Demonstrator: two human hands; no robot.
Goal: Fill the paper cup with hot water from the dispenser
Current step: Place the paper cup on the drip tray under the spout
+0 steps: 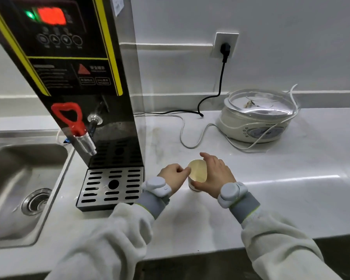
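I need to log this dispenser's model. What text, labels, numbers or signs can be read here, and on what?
Nothing can be quoted.
Dispenser red display: glare, digits unreadable.
Captions under its four round buttons: too blurred.
Red triangle warning sign on its panel: visible; the text beside and below it is blurred.
White sticker on its side: too small.
Cooker front print: too small.
Paper cup: no print visible.

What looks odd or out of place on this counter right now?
No spill or damage shows. The paper cup stands on the counter between both hands, right of the drip tray rather than under the spout. A loose white cord trails across the counter and over the cooker's lid.
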